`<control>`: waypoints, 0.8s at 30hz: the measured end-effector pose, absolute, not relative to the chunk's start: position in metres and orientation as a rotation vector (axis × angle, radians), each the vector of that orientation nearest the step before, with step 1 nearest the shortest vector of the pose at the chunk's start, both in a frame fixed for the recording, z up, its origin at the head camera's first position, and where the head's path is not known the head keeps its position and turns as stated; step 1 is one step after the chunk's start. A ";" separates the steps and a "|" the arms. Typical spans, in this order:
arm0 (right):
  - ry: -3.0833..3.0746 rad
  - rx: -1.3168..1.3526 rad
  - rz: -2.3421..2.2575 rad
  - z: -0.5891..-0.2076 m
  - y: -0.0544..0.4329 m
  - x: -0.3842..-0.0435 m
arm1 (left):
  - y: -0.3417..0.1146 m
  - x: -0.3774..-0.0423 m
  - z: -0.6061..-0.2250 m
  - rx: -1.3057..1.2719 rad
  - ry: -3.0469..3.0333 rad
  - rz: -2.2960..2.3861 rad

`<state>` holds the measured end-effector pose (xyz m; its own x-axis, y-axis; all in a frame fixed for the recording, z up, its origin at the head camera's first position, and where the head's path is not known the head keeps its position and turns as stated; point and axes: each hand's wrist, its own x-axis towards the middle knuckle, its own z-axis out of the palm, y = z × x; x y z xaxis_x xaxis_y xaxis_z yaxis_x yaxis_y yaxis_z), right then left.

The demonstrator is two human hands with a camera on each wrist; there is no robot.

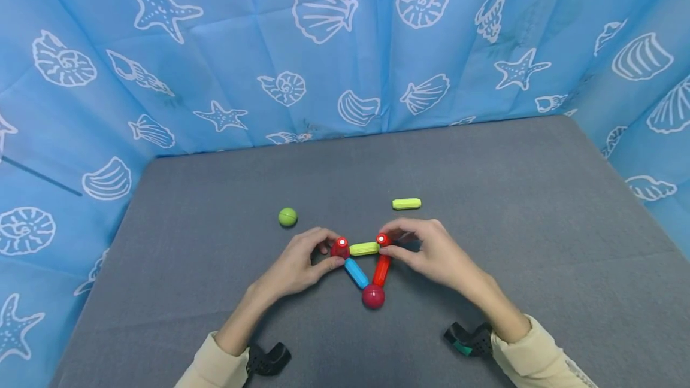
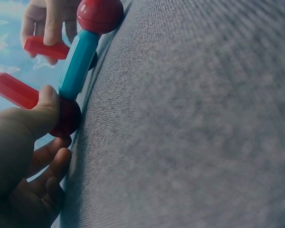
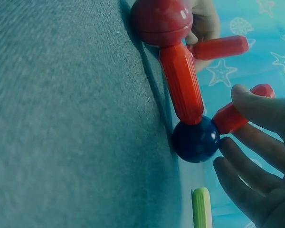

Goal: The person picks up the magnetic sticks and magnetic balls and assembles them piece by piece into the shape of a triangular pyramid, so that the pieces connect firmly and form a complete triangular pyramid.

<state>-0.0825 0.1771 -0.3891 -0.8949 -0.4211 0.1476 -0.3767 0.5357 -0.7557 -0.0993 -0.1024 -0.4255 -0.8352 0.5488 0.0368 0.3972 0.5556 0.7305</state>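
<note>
A flat triangle of toy building rods and balls lies on the table. A front red ball [image 1: 373, 296] joins a blue rod [image 1: 356, 273] and a red rod [image 1: 381, 271]; a yellow-green rod [image 1: 364, 248] forms the far side. My left hand [image 1: 295, 262] holds the left corner's dark red ball [image 2: 69, 118] between thumb and fingers, with an upright red rod [image 2: 15, 90] standing on it. At the right corner, my right hand [image 1: 431, 253] pinches a second upright red rod [image 3: 230, 118], which meets a dark blue ball [image 3: 197, 140].
A green ball [image 1: 288, 217] sits beyond my left hand. Past my right hand lies a loose yellow-green rod [image 1: 406, 203]. The grey table [image 1: 215, 196] ends at a blue shell-patterned curtain [image 1: 377, 58] along the back and sides.
</note>
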 end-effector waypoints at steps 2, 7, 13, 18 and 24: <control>2.722 -0.717 -1.281 -0.389 0.176 -0.083 | -0.102 -0.099 -0.425 0.802 2.593 1.140; 2.739 -0.727 -1.260 -0.389 0.175 -0.083 | -0.102 -0.099 -0.425 0.841 2.605 1.153; 2.740 -0.707 -1.252 -0.388 0.174 -0.082 | -0.102 -0.097 -0.425 0.924 2.623 1.226; 2.738 -0.716 -1.260 -0.389 0.174 -0.083 | -0.101 -0.097 -0.423 0.929 2.621 1.212; 2.735 -0.711 -1.270 -0.388 0.174 -0.082 | -0.100 -0.096 -0.420 0.930 2.641 1.167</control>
<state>-0.0819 0.1736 -0.3879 -0.8937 -0.4230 0.1498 -0.3874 0.5589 -0.7332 -0.0963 -0.1001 -0.4204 -0.8068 0.5738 0.1410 0.4907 0.5176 0.7010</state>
